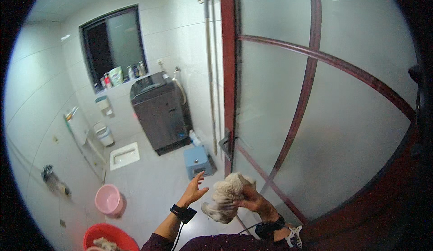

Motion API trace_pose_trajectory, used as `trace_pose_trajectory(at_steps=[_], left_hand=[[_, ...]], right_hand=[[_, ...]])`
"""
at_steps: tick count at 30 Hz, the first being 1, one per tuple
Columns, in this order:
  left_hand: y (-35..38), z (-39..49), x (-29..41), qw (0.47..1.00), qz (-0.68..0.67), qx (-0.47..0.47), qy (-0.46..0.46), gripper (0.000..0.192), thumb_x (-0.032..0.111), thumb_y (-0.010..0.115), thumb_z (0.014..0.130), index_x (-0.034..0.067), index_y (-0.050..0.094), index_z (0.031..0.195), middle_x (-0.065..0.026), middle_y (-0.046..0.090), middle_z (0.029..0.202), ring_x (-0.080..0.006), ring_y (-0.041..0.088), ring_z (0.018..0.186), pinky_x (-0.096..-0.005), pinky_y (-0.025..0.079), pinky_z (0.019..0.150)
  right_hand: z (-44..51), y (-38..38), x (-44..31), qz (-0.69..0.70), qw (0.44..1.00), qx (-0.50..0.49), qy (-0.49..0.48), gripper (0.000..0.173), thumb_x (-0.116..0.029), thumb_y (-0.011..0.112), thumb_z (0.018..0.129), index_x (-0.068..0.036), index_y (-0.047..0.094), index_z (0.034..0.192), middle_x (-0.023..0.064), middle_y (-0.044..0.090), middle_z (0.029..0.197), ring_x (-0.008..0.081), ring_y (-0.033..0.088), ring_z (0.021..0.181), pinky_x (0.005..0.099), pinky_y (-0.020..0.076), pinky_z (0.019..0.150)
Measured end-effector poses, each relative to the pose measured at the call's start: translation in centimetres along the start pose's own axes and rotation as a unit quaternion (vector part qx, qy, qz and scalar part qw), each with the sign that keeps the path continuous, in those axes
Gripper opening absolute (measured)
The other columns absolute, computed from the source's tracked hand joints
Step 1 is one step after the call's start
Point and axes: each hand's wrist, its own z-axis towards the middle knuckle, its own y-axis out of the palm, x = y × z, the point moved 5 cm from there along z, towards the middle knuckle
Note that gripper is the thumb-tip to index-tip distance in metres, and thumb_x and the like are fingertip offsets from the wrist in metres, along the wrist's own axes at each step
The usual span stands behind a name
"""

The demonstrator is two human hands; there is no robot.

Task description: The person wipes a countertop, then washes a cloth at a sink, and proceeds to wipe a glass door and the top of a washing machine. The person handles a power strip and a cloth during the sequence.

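A bunched, pale fluffy cloth [228,197] is gripped in my right hand [253,202], beside the lower part of a frosted-glass door [270,115]. My left hand [195,191] is empty, its fingers spread, just left of the cloth and not touching it. Beyond my left hand, a blue plastic step stool or box [197,159] stands on the floor. Both wrists wear black straps with a cable.
A red basin [127,235] holding cloth and a pink basin [108,200] are on the floor at left. Farther off are a squat toilet [125,155], a lidded bin [104,135] and a dark washing machine [160,115]. A door handle [226,144] projects near the long mop pole [210,82].
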Motion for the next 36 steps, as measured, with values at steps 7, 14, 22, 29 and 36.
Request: trace_pose_trajectory(at_steps=[7,14,22,29,36], left_hand=[[3.9,15.0,1.0,0.954,-0.282,0.018,-0.1,0.081,0.042,0.069,0.086,0.005,0.026,0.144,-0.0182,0.059,0.114,-0.0244,0.061,0.095,-0.0361,0.052,0.079],[8.2,22.7,0.0,0.798,-0.588,-0.051,-0.119,0.037,0.005,0.052,0.089,0.002,0.03,0.119,-0.0109,0.052,0.077,-0.0203,0.055,0.06,-0.0352,0.049,0.053],[11.0,24.0,-0.9,0.791,-0.595,-0.091,-0.105,0.029,0.004,0.046,0.096,0.012,0.027,0.116,-0.0099,0.046,0.087,-0.0185,0.047,0.065,-0.0343,0.046,0.054],[10.5,23.8,-0.1,0.781,-0.602,-0.105,-0.126,0.029,0.0,0.044,0.096,0.012,0.026,0.117,-0.0096,0.045,0.085,-0.0176,0.047,0.064,-0.0345,0.046,0.053],[9.9,23.3,0.3,0.8,-0.583,-0.08,-0.119,0.029,0.002,0.046,0.095,0.01,0.026,0.115,-0.0105,0.048,0.076,-0.0186,0.048,0.058,-0.0343,0.047,0.052]], right_hand=[[1.4,-1.5,-5.3,-0.495,0.828,0.211,-0.159,0.031,-0.014,0.071,0.08,-0.007,0.066,0.11,0.0146,0.064,0.114,0.0332,0.059,0.108,0.0426,0.044,0.096],[5.0,-5.0,-4.9,-0.783,0.605,0.119,0.088,0.026,-0.023,0.055,0.09,-0.013,0.065,0.112,0.0139,0.064,0.116,0.0295,0.06,0.108,0.0425,0.0478,0.093],[10.6,-6.3,-16.5,-0.916,0.376,0.03,0.137,0.021,-0.017,0.048,0.095,-0.009,0.059,0.111,0.0122,0.064,0.108,0.0279,0.064,0.101,0.037,0.0562,0.082],[17.4,-2.7,-42.0,-0.843,0.297,0.416,0.167,0.074,-0.065,0.033,0.092,0.0,0.066,0.105,0.0198,0.064,0.106,0.0338,0.061,0.099,0.0446,0.0467,0.087],[12.2,-2.3,-60.3,-0.789,0.08,0.59,-0.155,0.073,-0.057,0.04,0.094,-0.001,0.038,0.142,0.024,0.044,0.14,0.0408,0.042,0.128,0.045,0.0319,0.108]])
